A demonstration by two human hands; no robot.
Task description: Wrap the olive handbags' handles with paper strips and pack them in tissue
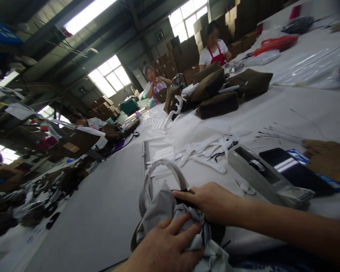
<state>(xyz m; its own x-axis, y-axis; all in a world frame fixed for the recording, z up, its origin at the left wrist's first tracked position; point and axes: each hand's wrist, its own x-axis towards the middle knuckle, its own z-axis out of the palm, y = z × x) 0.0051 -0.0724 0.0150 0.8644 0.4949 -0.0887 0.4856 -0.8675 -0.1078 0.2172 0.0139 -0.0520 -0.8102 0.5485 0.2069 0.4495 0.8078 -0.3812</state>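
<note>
A handbag (134,236) with dark olive sides stands in front of me at the table's edge. Crumpled grey lining (161,206) bulges from its mouth, and its pale, wrapped-looking handle (166,162) arches up behind. My left hand (170,243) lies on the lining with fingers spread, pressing against the cloth. At the bag's right rim, my right hand (212,200) grips the dark edge near the base of the handle; most of its fingers are hidden behind the bag.
Right of the bag lie a grey tape dispenser (255,170), a dark phone-like slab (294,170) and white plastic hangers (204,151). Dark olive bags (218,102) are piled farther back. Co-workers (215,53) are at the far side. Clear plastic sheets (311,68) lie right.
</note>
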